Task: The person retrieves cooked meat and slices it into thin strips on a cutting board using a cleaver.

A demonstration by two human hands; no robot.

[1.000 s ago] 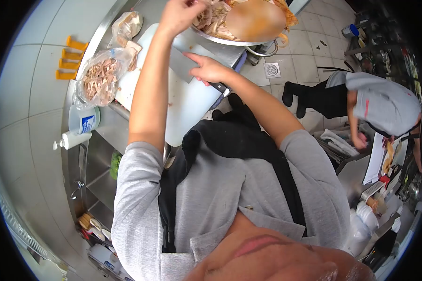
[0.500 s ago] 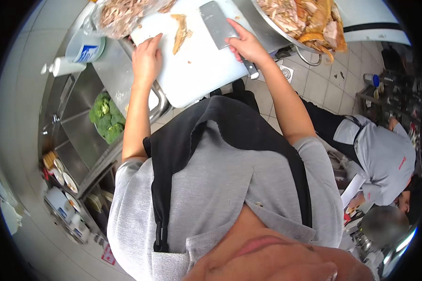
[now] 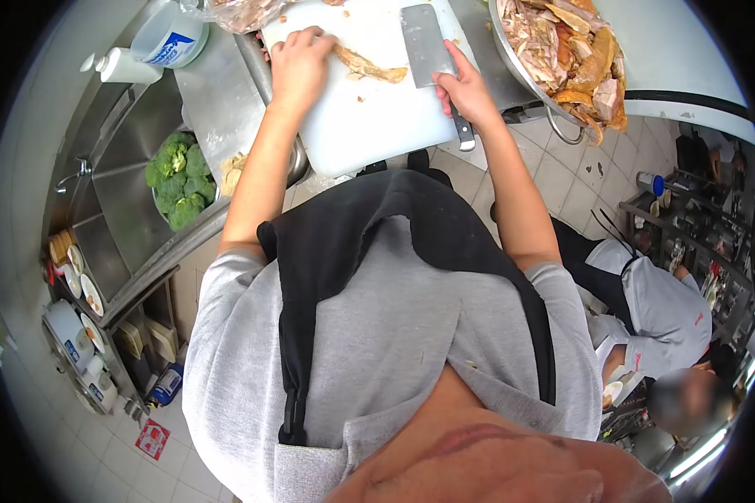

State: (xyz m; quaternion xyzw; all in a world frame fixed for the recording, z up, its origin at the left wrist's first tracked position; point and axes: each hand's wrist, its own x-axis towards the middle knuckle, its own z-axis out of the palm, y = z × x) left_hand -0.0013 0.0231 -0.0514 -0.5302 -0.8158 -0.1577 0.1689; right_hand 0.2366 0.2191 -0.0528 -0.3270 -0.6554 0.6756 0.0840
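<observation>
My right hand (image 3: 468, 90) is wrapped round the dark handle of a cleaver (image 3: 428, 44). The broad blade lies over the right part of a white cutting board (image 3: 377, 126). Toward the board's left side, my left hand (image 3: 302, 67) has its fingertips on the upper left end of a strip of cooked meat (image 3: 373, 69), seemingly chicken. The strip slants toward the blade, with a gap between them. Small scraps lie around it. The underside of my left fingers is hidden.
A metal pan (image 3: 512, 63) heaped with cooked meat stands right of the board. On the left are a sink (image 3: 122, 197), broccoli (image 3: 180, 178), a clear tub (image 3: 172, 38) and a white bottle (image 3: 130, 67). A plastic bag (image 3: 235, 12) lies beyond. Another person (image 3: 658, 293) works at right.
My left hand has moved right onto the meat strip, which has turned from upright to slanting across the board. The cleaver stays in my right hand. The whole view has shifted somewhat.
</observation>
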